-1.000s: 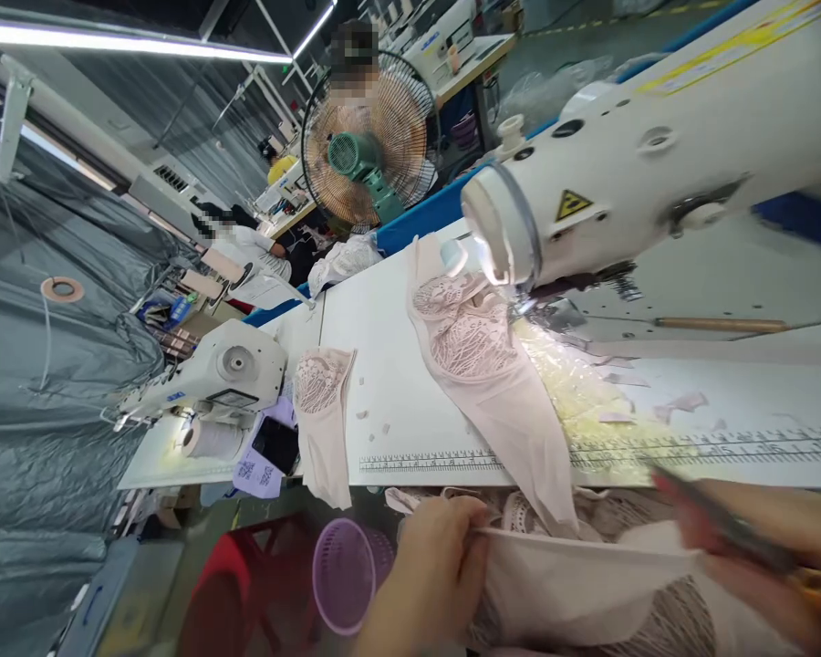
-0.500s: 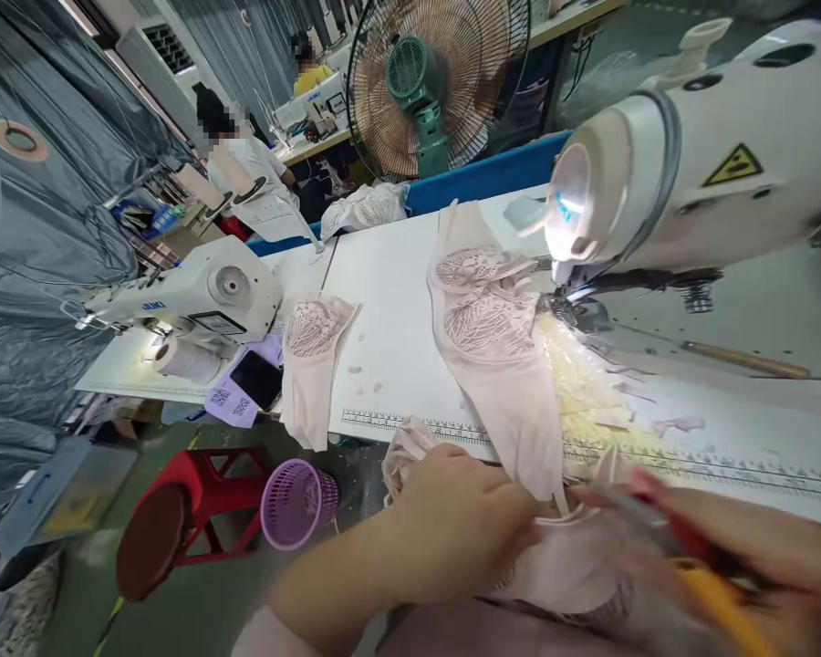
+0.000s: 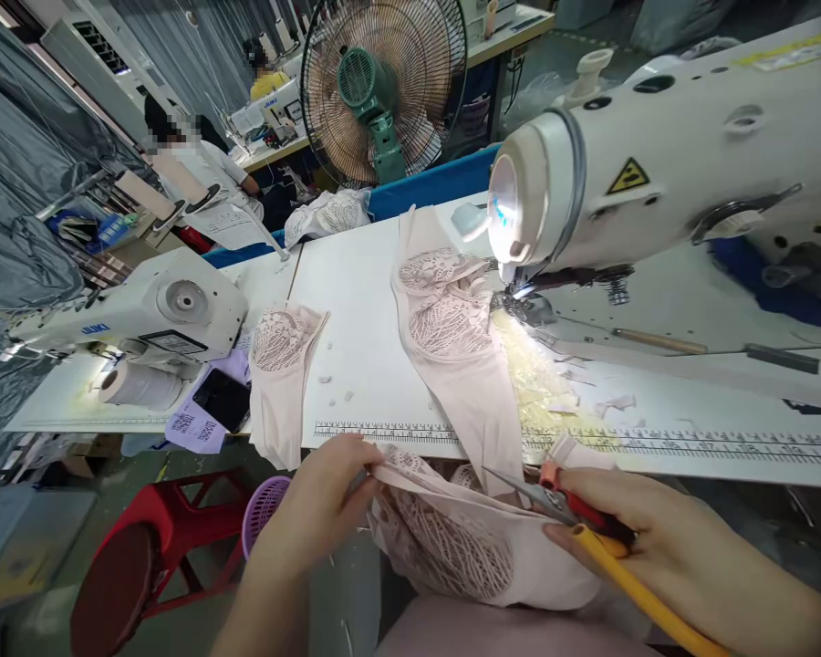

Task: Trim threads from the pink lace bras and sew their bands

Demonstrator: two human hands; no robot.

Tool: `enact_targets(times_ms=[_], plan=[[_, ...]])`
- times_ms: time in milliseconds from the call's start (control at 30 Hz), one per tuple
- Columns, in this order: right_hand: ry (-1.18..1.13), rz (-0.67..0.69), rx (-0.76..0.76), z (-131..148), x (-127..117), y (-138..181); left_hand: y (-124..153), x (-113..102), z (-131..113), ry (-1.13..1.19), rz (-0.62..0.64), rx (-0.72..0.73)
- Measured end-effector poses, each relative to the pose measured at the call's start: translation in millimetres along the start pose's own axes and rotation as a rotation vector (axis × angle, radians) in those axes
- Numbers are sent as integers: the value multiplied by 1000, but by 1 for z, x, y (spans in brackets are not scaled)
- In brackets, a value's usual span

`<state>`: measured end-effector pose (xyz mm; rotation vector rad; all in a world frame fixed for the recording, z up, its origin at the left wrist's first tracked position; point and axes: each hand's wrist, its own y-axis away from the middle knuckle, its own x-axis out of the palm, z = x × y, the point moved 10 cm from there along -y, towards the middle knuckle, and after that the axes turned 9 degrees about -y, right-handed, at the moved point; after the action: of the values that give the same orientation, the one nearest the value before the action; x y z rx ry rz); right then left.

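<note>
My left hand (image 3: 315, 506) pinches the edge of a pale pink lace garment piece (image 3: 452, 547) held below the table's front edge. My right hand (image 3: 629, 529) is closed round scissors (image 3: 554, 500) with red and yellow handles, the blades pointing left over the fabric. A stack of the same pink lace pieces (image 3: 452, 338) lies on the white table (image 3: 362, 310) and hangs over its front edge. Another pink piece (image 3: 279, 374) drapes over the edge further left. The white sewing machine (image 3: 657, 164) stands at the right, its lamp lit over the needle.
A printed ruler (image 3: 588, 443) runs along the table's front edge. A second sewing machine (image 3: 143, 315), a thread roll (image 3: 137, 385) and a phone (image 3: 220, 400) sit at the left. A red stool (image 3: 150, 557) and purple basket (image 3: 264, 506) stand on the floor. A fan (image 3: 383, 82) and other people are behind.
The view has shifted and steadied. My left hand moved left along the fabric edge, spreading the lace piece out. My right hand, blurred before, now holds the scissors still over the fabric.
</note>
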<state>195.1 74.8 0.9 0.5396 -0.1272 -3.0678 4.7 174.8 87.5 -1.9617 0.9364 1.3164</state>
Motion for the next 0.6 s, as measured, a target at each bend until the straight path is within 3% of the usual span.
enact_targets(times_ms=[67,167,367,467,600], plan=[[35,61,-27,9,4,-2,4,-5,11,134,-75,-47],[54,75,-27,18,3,-5,3,-6,11,405,-113,2],[80,94,-46,23,2,-3,-11,12,-4,1096,87,135],[74,93,-59,22,1,0,-15,21,-11,1182,191,156],[64,90,-91,23,-2,3,-21,19,-11,1020,210,111]])
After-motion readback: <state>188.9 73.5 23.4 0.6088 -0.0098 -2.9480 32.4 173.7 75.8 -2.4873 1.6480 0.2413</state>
